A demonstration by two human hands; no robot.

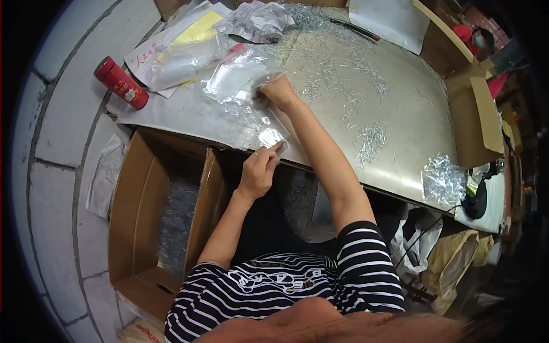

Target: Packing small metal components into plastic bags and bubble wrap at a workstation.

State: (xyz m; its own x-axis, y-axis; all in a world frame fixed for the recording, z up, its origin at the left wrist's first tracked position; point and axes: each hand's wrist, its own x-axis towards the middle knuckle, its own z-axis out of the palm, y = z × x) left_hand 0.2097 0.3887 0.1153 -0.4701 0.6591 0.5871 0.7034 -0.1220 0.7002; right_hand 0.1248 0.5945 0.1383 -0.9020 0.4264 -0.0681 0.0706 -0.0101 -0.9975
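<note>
The person sits at a metal table [400, 91] that is covered with many small shiny metal pieces [372, 140]. The left hand [258, 168] is at the near edge of the table, and its fingers are pinched together on a small clear bag [270, 137] that lies flat there. The right hand [278, 90] is stretched further out over the table; it is closed, with the fingers curled in on a second clear bag [240, 71], though I cannot tell exactly how they grip it, because the hand is a little blurred. This bag lies partly on the table and partly on a stack of other clear bags and papers [171, 40] at the far left corner.

Beside the papers, a red cylinder bottle [120, 83] lies on its side — it is near the edge, well apart from both hands. A crumpled bag [257, 20] lies at the far side of the table. Under the left arm, on the floor, an open cardboard box [148, 228] holds more of the small metal pieces. At the right end of the table there is another heap of pieces [443, 180] and a second cardboard box [480, 123] — both far from the hands.
</note>
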